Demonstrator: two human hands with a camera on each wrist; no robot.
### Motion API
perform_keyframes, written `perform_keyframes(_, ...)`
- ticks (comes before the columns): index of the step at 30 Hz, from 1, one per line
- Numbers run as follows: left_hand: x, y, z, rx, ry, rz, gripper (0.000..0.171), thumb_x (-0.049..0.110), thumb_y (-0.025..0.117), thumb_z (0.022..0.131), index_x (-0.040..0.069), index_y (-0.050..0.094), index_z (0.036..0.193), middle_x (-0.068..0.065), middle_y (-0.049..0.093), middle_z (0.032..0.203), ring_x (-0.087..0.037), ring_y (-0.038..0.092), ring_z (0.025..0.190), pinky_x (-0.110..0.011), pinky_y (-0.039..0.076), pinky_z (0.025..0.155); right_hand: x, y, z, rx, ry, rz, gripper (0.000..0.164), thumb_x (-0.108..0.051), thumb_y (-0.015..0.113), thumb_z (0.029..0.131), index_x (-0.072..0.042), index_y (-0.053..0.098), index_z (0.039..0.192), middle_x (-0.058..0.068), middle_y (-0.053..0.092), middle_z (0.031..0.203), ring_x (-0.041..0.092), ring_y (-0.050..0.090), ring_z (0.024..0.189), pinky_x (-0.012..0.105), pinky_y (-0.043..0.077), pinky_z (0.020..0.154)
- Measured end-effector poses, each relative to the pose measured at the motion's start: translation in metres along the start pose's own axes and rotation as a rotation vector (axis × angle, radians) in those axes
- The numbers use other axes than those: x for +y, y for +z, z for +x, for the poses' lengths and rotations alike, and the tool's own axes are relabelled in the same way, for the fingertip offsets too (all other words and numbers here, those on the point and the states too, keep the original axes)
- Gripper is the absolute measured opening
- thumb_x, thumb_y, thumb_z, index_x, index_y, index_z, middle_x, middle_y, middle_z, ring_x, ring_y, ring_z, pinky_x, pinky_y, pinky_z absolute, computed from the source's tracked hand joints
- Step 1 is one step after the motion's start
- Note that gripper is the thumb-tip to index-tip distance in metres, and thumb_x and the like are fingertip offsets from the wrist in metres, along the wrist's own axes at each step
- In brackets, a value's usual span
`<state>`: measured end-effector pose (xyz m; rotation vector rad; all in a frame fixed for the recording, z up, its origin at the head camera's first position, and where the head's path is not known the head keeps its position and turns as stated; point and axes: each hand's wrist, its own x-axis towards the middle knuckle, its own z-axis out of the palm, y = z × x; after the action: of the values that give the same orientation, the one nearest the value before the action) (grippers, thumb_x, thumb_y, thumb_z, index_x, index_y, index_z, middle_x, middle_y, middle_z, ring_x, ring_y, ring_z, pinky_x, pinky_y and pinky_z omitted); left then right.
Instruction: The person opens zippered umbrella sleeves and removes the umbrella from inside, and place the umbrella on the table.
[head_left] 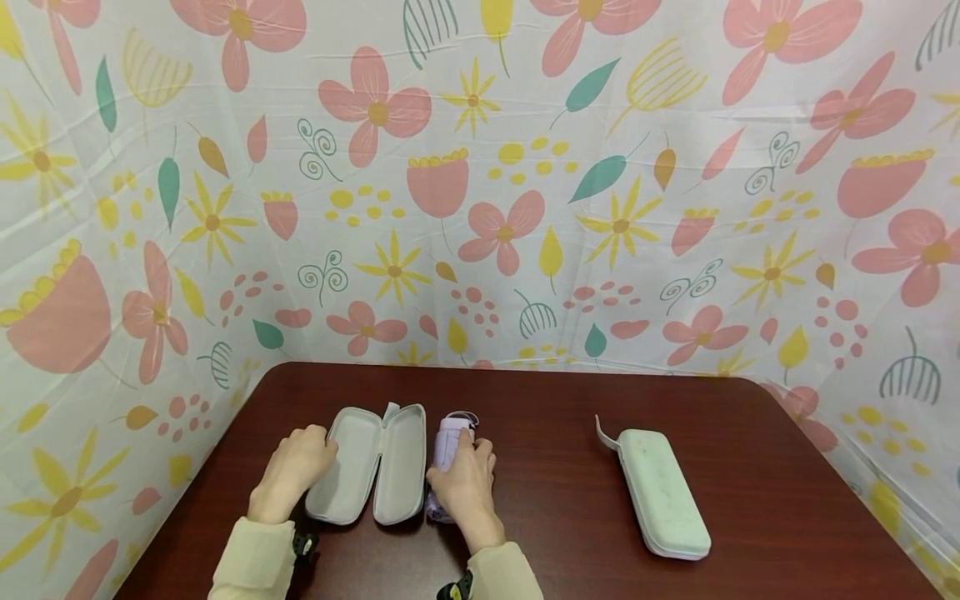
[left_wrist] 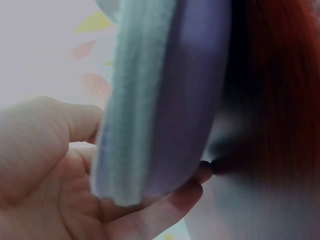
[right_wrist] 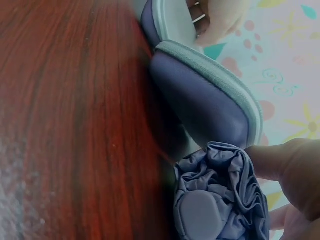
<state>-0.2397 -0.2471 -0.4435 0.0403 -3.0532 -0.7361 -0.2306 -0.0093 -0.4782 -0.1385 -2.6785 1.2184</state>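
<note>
An unzipped hard case (head_left: 400, 467) lies open like a book on the table, pale grey inside; its shell looks purple in the wrist views. My left hand (head_left: 294, 463) grips the outer edge of its left half, fingers curled at the rim (left_wrist: 131, 125) in the left wrist view. Just right of the case is a folded lavender umbrella (head_left: 446, 448) with a wrist loop at its far end. Across it lies my right hand (head_left: 467, 490), thumb on one side and fingers on the other. The right wrist view shows the umbrella's bunched fabric (right_wrist: 220, 200) close to the case.
A closed pale green case (head_left: 663, 492) with a strap at its far end lies on the right of the dark red-brown table (head_left: 555, 475). A flower-patterned cloth (head_left: 495, 208) hangs behind and at the sides of the table.
</note>
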Motion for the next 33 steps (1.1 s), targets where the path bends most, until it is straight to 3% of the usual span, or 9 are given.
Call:
perform_keyframes(9,0.003,0.000,-0.004,0.000,-0.004,-0.012,0.027,0.011,0.047,0.094,0.004,0.053,0.068,-0.008,0.044,0.061,-0.023,0.044,0.053,-0.036,0.036,0.050,-0.002,-0.006,-0.001,0.001,-0.015,-0.025,0.068,-0.019,0.081,0.075,-0.001,0.054,0.135,0.028,0.044,0.124,0.043,0.043,0.114,0.061,0.041,0.083)
perform_keyframes(12,0.004,0.000,-0.003,-0.003,-0.006,-0.002,0.024,0.012,0.047,0.094,-0.001,0.059,0.078,-0.011,0.051,0.066,-0.026,0.049,0.057,-0.039,0.040,0.052,-0.003,-0.008,-0.001,-0.004,-0.015,-0.039,0.066,-0.021,0.079,0.076,-0.002,0.054,0.135,0.027,0.044,0.126,0.042,0.042,0.116,0.061,0.040,0.083)
perform_keyframes(16,0.004,0.001,-0.002,-0.001,-0.008,0.027,0.030,0.017,0.051,0.097,-0.009,0.064,0.102,-0.024,0.063,0.087,-0.037,0.061,0.072,-0.047,0.047,0.061,-0.005,-0.013,-0.003,-0.024,-0.022,-0.048,0.065,-0.021,0.077,0.078,-0.003,0.054,0.136,0.026,0.044,0.128,0.041,0.041,0.119,0.061,0.036,0.085)
perform_keyframes(21,0.005,0.003,-0.003,0.009,-0.005,0.028,0.047,0.025,0.054,0.099,-0.013,0.054,0.127,-0.034,0.059,0.116,-0.051,0.060,0.095,-0.057,0.048,0.076,-0.007,-0.021,-0.002,-0.036,-0.050,-0.067,0.062,-0.023,0.074,0.078,-0.005,0.055,0.135,0.024,0.045,0.128,0.041,0.041,0.119,0.061,0.035,0.086)
perform_keyframes(29,0.008,0.002,-0.004,-0.003,-0.007,0.006,0.060,0.029,0.053,0.100,-0.015,0.039,0.139,-0.037,0.049,0.130,-0.056,0.052,0.109,-0.062,0.044,0.085,-0.001,-0.035,0.004,-0.018,-0.120,-0.074,0.052,-0.022,0.070,0.083,-0.005,0.060,0.131,0.022,0.048,0.127,0.040,0.042,0.119,0.060,0.037,0.085)
perform_keyframes(33,0.011,0.002,-0.004,0.010,0.001,0.021,0.061,0.032,0.052,0.100,-0.012,0.040,0.140,-0.037,0.048,0.131,-0.056,0.050,0.111,-0.063,0.042,0.086,0.001,-0.043,0.006,-0.020,-0.141,-0.074,0.051,-0.021,0.069,0.085,-0.005,0.059,0.132,0.020,0.049,0.129,0.039,0.041,0.121,0.059,0.037,0.086)
